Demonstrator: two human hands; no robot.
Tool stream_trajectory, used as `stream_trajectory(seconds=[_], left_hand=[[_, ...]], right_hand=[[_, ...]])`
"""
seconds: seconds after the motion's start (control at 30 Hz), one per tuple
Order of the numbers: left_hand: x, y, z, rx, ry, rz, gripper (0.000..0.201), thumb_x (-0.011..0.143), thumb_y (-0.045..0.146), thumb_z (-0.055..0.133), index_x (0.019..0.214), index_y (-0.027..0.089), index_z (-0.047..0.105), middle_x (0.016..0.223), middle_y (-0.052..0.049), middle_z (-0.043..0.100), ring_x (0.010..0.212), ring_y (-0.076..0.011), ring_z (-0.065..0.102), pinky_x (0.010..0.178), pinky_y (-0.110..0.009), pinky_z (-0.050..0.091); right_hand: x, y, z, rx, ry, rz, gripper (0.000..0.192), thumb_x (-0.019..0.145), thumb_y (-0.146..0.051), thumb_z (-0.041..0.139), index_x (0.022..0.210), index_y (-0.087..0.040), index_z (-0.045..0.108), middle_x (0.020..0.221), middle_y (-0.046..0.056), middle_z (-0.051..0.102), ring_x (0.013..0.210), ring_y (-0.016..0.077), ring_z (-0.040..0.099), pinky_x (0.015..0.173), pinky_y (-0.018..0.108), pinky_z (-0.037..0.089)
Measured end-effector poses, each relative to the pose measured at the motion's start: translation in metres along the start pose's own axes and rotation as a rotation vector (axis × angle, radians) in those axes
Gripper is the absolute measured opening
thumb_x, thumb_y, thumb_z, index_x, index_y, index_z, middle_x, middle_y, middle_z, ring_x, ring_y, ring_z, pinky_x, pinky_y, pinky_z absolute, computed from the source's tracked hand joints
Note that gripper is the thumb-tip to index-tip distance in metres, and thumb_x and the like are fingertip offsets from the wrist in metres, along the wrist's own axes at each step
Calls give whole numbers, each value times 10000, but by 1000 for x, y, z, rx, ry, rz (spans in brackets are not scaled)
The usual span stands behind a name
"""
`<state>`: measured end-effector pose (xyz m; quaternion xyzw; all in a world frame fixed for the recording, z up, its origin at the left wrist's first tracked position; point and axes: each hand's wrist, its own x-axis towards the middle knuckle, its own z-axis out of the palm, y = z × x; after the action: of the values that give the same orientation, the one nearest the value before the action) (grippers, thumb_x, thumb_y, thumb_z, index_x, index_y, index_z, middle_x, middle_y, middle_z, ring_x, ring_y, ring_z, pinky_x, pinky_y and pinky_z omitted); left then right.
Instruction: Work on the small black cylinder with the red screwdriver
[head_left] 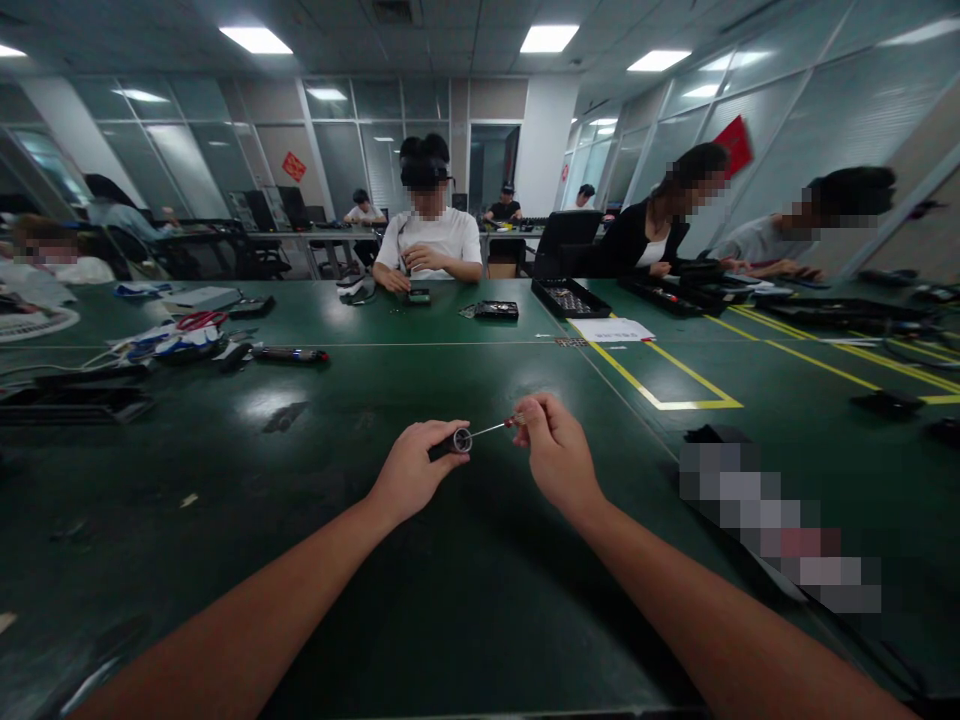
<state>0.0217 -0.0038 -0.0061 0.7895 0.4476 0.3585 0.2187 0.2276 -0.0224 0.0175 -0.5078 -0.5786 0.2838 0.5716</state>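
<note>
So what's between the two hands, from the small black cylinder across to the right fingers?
Head view: only the thin metal screwdriver shaft, running from the small black cylinder to the right hand.

The long dark-green matte counter (420, 560), marked with yellow tape lines (660, 385), carries red-handled scissors (201, 320), a white paper sheet (621, 329) and a black compartmented tray (570, 298).

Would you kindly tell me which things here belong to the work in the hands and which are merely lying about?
In hand:
- small black cylindrical part with a round metal end, gripped by the left hand
- thin metal screwdriver with a reddish handle, pinched by the right hand, tip at the part's end

Lying about on the green table:
- red-handled scissors
- black tray
- white paper sheet
</note>
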Motion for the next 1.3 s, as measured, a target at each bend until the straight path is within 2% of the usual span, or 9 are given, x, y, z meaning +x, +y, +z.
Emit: stream_trajectory(seconds=[0.1, 0.2, 0.27, 0.33, 0.47, 0.6, 0.87, 1.17, 1.3], left_hand=[[0, -3, -1, -17, 35, 19, 427, 873, 203, 715, 1286, 291, 652, 1250, -41, 684, 1175, -241, 607, 1046, -442, 441], [1, -2, -3, 1, 57, 45, 419, 881, 228, 712, 1289, 302, 651, 1250, -43, 681, 1173, -242, 603, 1046, -445, 438], [1, -1, -4, 14, 59, 47, 410, 884, 236, 710, 1285, 297, 653, 1245, -45, 683, 1163, -243, 605, 1039, -447, 440], [0, 0, -4, 22, 56, 38, 410, 884, 240, 709, 1287, 295, 652, 1251, -46, 682, 1170, -244, 602, 1043, -450, 438], [-1, -1, -4, 29, 49, 29, 430, 891, 256, 703, 1312, 306, 634, 1270, -46, 675, 1184, -246, 595, 1052, -454, 435], [0, -2, -3, 42, 47, 41, 425, 884, 248, 710, 1301, 297, 642, 1251, -47, 686, 1161, -245, 611, 1041, -449, 441], [1, 3, -5, 42, 41, -15, 410, 875, 232, 716, 1278, 276, 656, 1205, -41, 708, 1122, -250, 628, 1014, -440, 452], [1, 2, -3, 31, 29, -27, 410, 865, 215, 722, 1266, 284, 665, 1221, -40, 705, 1139, -253, 624, 1023, -452, 453], [0, 2, -2, 29, 30, -29, 402, 859, 216, 728, 1252, 284, 674, 1211, -46, 710, 1126, -258, 630, 1007, -456, 462]], right_hand=[[8, 12, 3, 274, 44, 223, 307, 907, -519, 537, 845, -220, 574, 674, -10, 570, 578, 155, 530, 576, 313, 501], [13, 22, 3, 469, -66, 460, 300, 866, -513, 579, 788, -224, 548, 598, -36, 484, 498, 138, 461, 537, 325, 508], [15, 25, 2, 510, -97, 506, 304, 867, -514, 573, 773, -227, 533, 574, -46, 451, 472, 132, 434, 519, 327, 505], [15, 24, 1, 476, -60, 434, 321, 875, -534, 564, 782, -227, 537, 583, -44, 463, 476, 132, 441, 520, 324, 506], [13, 16, 0, 268, 49, 157, 338, 906, -550, 542, 813, -226, 563, 626, -25, 538, 548, 146, 517, 553, 305, 513], [9, 6, -2, 105, 61, 20, 333, 953, -528, 493, 851, -221, 573, 667, -11, 588, 597, 157, 561, 576, 301, 491], [0, 2, -6, -105, 10, -140, 284, 1012, -451, 443, 935, -221, 590, 749, 10, 647, 660, 167, 591, 629, 303, 443], [-4, -9, -6, -293, 14, -236, 262, 1016, -426, 450, 932, -235, 609, 702, 2, 653, 592, 173, 579, 573, 292, 394], [-3, -10, -6, -308, 44, -226, 264, 1007, -426, 466, 910, -233, 618, 702, 8, 672, 573, 177, 578, 554, 292, 386]])
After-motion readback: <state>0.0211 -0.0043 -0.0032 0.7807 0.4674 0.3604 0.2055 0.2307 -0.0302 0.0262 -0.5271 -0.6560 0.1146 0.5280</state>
